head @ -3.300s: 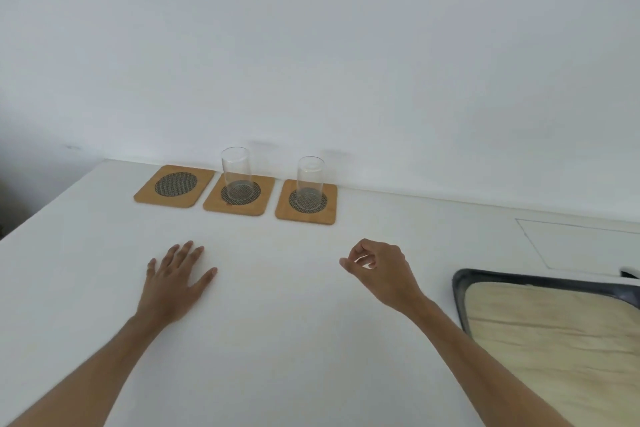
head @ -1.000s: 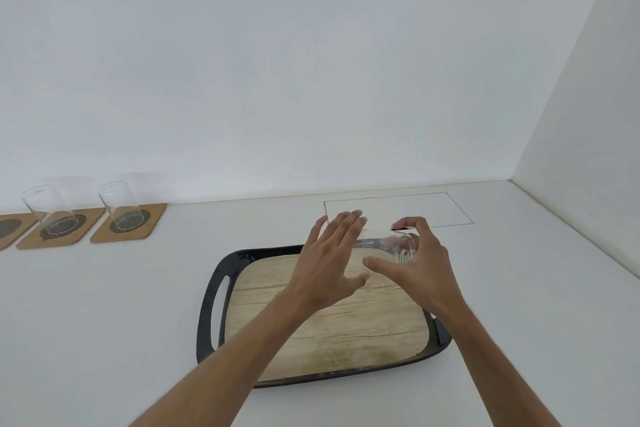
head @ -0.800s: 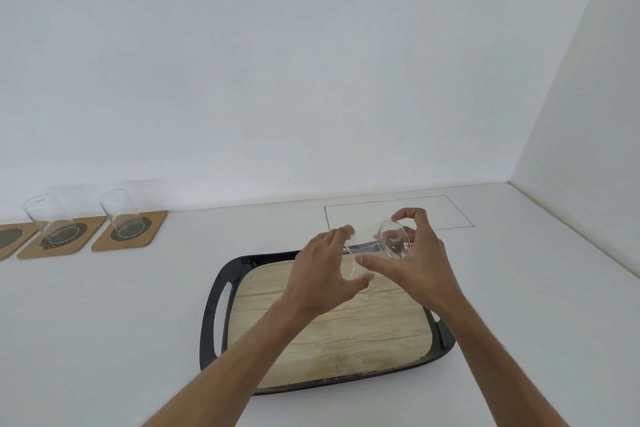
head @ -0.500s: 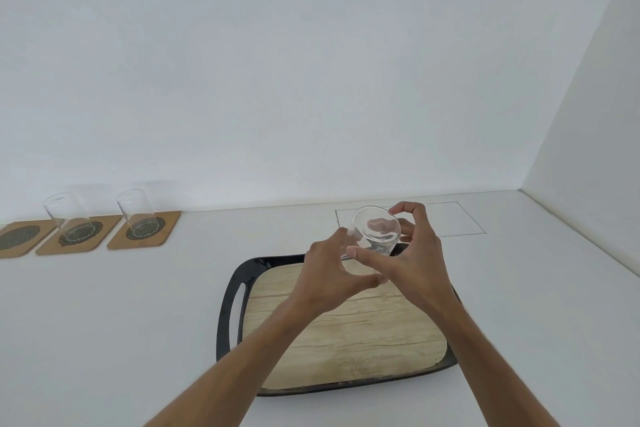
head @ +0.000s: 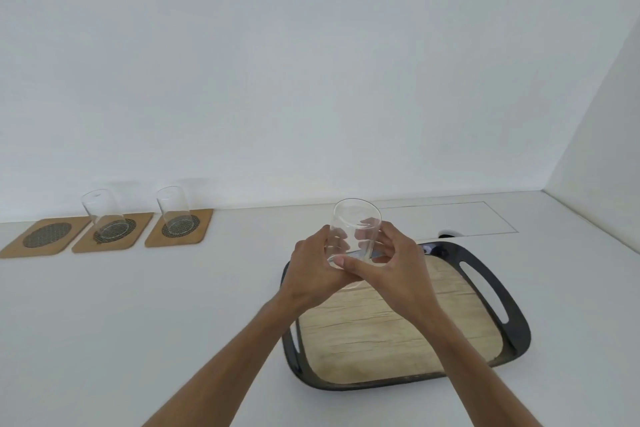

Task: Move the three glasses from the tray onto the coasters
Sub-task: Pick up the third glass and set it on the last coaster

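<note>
Clear cylindrical glass (head: 355,236) upright, clasped low by left hand (head: 311,274) and right hand (head: 394,274), raised above far edge of black-rimmed, wood-patterned tray (head: 516,319). Bare white countertop (head: 156,315) open leftward toward three square wooden coasters (head: 45,236) along the wall. Two other clear glasses (head: 104,218) on middle and right coasters; left coaster bare.

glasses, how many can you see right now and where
3. One glass is held in both hands, left hand and right hand, above the tray. Two stand on the middle coaster and right coaster.
</note>
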A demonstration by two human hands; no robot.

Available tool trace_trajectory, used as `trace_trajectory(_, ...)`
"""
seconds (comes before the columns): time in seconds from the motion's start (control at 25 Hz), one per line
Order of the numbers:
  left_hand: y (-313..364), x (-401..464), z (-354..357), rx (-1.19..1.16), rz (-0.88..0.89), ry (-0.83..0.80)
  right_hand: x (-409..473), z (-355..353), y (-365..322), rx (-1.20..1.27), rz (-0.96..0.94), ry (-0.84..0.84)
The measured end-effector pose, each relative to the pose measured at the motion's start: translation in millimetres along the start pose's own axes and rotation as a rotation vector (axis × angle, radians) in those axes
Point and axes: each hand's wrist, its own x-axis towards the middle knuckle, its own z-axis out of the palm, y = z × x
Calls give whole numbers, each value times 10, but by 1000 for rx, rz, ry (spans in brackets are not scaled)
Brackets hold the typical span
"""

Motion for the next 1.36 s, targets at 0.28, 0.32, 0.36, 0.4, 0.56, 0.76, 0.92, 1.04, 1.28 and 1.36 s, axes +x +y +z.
trace_trajectory(0.28,-490,-262,-1139,-45,-74,-92,9,1010,-357,52,37,-97)
trace_trajectory(0.32,-583,-313,-1341,-35,-81,-72,21,1225,-421,60,36,-112)
trace_trajectory(0.36,-651,-355,-1500,-23,-85,-52,30,1395,-467,71,40,-125)
trace_trajectory(0.4,-691,-382,-1609,-16,-90,-31,36,1510,-494,76,42,-137)
trace_trajectory(0.56,-978,-533,-2225,12,-116,66,56,2245,-698,74,66,-218)
trace_trajectory(0.76,-1309,-572,-2808,24,-138,135,179,3018,-885,40,69,-218)
trace_trajectory(0.92,-1637,-555,-3215,26,-153,172,353,3552,-955,39,74,-248)
trace_trajectory(1.04,-1889,-590,-3458,-5,-204,215,463,3885,-956,20,67,-295)
trace_trajectory(1.28,-2574,-776,-3951,59,-353,293,746,4607,-864,9,82,-452)
trace_trajectory(1.36,-2810,-907,-4130,151,-398,336,841,4821,-834,24,97,-487)
